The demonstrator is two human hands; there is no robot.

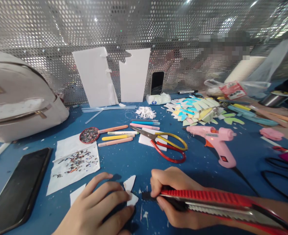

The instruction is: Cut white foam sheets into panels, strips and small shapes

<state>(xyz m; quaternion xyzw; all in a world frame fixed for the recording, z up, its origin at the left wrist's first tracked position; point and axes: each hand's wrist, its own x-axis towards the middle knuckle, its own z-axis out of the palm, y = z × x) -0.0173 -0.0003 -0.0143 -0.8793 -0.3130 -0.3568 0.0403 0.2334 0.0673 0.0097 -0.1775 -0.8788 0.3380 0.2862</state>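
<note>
My right hand (180, 199) is closed around a red utility knife (222, 202), its long body reaching back along the forearm. The knife's dark front end points left, close to the blue tabletop. My left hand (104, 205) lies palm down with its fingers spread, and fingertips touch a small white cut piece (131, 192) with pointed ends. The two hands are apart, with the piece between them. Part of another white piece (77, 195) shows beside the left hand. Small white scraps (145, 214) lie near the knife.
Scissors (156, 138), several markers (116, 138) and a pink glue gun (214, 137) lie ahead. A paper with glitter bits (75, 166) and a phone (18, 189) are left. Farther back stand white boards (94, 78), a backpack (18, 98) and a pile of colored scraps (195, 109).
</note>
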